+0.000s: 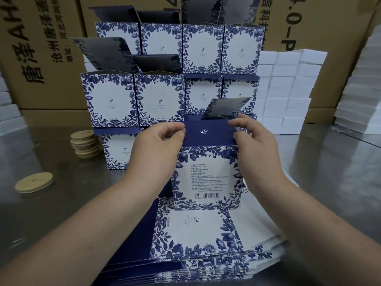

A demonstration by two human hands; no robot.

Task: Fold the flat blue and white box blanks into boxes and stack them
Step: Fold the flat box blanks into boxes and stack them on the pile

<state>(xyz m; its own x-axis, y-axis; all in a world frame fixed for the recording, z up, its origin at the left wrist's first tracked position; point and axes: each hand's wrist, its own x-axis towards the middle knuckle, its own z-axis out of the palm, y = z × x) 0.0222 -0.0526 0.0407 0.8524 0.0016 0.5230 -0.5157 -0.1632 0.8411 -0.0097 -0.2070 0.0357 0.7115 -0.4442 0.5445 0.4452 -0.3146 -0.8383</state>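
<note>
Now, box: upright, blue-white floral, barcode panel facing camera; seems to rest on pile of flat blanks at near table edge.
Left hand: fingertips pinch left edge of navy top flap.
Right hand: thumb & fingers pinch flap's right edge.
Behind: folded boxes stacked in rows, some w/ lids open.
Left side: wooden discs stacked on metal table.

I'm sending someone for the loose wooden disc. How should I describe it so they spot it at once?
Look at the steel table, left of the stacked folded boxes. One pale wooden disc lies flat by itself, nearer the camera than the pile of discs.
</note>
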